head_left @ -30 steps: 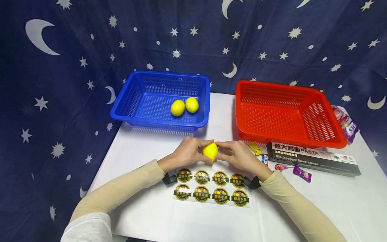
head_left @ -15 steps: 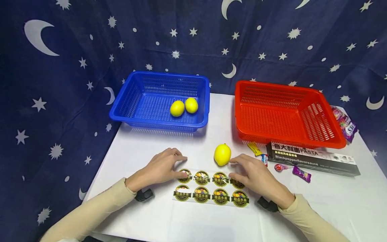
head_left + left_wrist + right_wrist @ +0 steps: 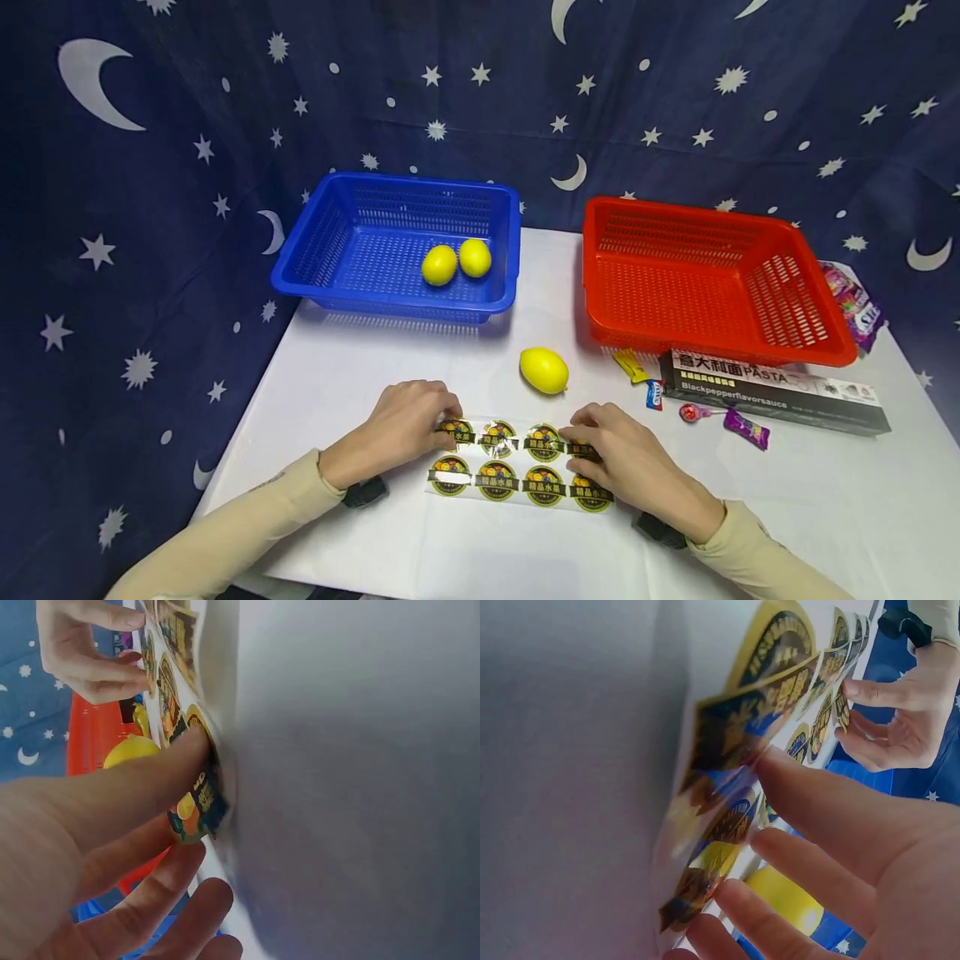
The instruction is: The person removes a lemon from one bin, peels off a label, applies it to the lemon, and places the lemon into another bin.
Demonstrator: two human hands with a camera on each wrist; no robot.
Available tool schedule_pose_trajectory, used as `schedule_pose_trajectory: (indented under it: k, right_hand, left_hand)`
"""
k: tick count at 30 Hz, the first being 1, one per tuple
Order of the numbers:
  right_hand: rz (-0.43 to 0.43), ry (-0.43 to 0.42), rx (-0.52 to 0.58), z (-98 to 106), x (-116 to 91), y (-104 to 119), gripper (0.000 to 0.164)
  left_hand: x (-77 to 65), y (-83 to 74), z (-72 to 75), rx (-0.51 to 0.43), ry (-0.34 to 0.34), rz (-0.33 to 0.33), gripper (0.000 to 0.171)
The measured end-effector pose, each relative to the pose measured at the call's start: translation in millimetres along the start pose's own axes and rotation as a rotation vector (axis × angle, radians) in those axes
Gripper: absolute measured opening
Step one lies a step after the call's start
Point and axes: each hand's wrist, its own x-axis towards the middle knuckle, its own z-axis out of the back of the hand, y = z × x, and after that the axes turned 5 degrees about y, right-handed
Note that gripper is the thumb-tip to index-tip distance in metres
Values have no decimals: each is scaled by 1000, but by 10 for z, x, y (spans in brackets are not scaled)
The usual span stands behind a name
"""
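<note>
A sheet of round black-and-gold stickers (image 3: 498,479) lies on the white table in the head view. My left hand (image 3: 401,433) is at its far left corner. There the thumb and index finger pinch the sheet's edge, one sticker (image 3: 196,799) showing between them in the left wrist view. My right hand (image 3: 633,462) rests at the sheet's right end, its thumb touching the stickers (image 3: 754,697) and its fingers loosely bent near the far edge. Just beyond the sheet a lemon (image 3: 544,371) lies on its side, touched by neither hand.
A blue basket (image 3: 382,296) holding two lemons (image 3: 439,265) stands at the back left. To the right is a red basket (image 3: 720,346), with a pasta box (image 3: 780,400) in front. Small candies (image 3: 746,428) lie near the box, and a purple candy bag (image 3: 853,304) leans behind.
Both hands held the lemon one second ago, then let it go. They have moved nearer to the sticker sheet and now touch its ends. The lemon has rolled over onto its side.
</note>
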Motion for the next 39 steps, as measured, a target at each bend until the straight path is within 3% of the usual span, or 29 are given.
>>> schedule_pose_trajectory:
  k: [3,6,9,12,16,20,25,31,35,39]
  right_hand:
    - [7,-28,-6,-10,-1,-1,34]
    - [4,-23,10,-7,12,-16,31]
    - [-19,-21,58,35,44,-39,27]
    - [-49,-80,131,108,114,-90,29]
    - [-78,-151,230,223,317,-210,55]
    - [-81,-81,326,271,557,-355,78]
    - [-68,45,474,223,730,-457,73]
    - [-75,42,527,173,786,-446,65]
    - [-47,12,529,158,807,-414,64]
    - [-43,-2,523,153,813,-397,64]
  left_hand:
    - [19,-25,20,18,-26,3,21]
    - [34,-33,93,-55,11,14,20]
    - [62,-20,210,-236,71,38,18]
    - [140,-7,298,-448,91,57,13]
    - [340,-29,254,-678,64,75,6]
    - [595,-117,113,-826,42,94,9]
    - [886,-257,31,-951,33,122,17]
    - [1109,-341,-2,-1005,0,128,21]
    - [1177,-333,-75,-952,-40,130,18]
    - [1188,-331,-138,-834,-94,106,16]
